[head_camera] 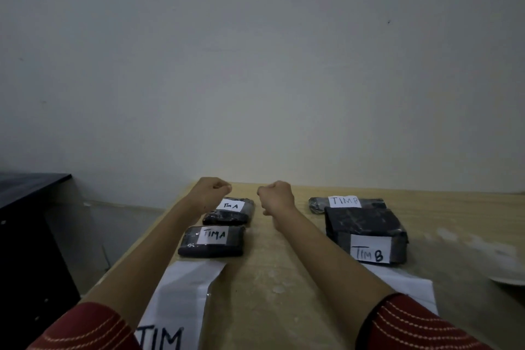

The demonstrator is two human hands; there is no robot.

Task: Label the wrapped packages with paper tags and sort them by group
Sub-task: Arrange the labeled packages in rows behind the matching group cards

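A: Item one, hands?
B: Left hand (211, 192), clenched to a fist, nothing visible in its grip, raised over the far end of the tabletop (284, 264) above the far A pack (230, 212). Right hand (277, 197), also a fist, grip closed on nothing that shows, just right of that pack. The fists sit near each other, apart. Both forearms bare; red sleeves (420, 327) with white stitching at the bottom edge.

A: Item two, packs on the left?
B: Two dark wrapped packs, one behind the other. Far A pack carries a white tag (233, 205) reading "TIM A". Near A pack (213, 241) carries a tag (215, 235) reading "TIMA".

A: Item three, packs on the right?
B: Two more, well apart from the left pair. Far B pack (318, 204), tag (344, 201) reading "TIM" plus a letter partly cut off. Near B pack (365, 229), larger, overlapping the far one from this view, tag (370, 248) reading "TIM B".

A: Item four, paper?
B: Left sheet (181, 293) lies in front of the A pair, lettered "TIM" at its near end. Right sheet (406, 290) lies in front of the B pair, partly under the right arm; lettering not visible.

A: Surroundings?
B: Pale wall (255, 51) behind; dark cabinet (25, 236) at left.
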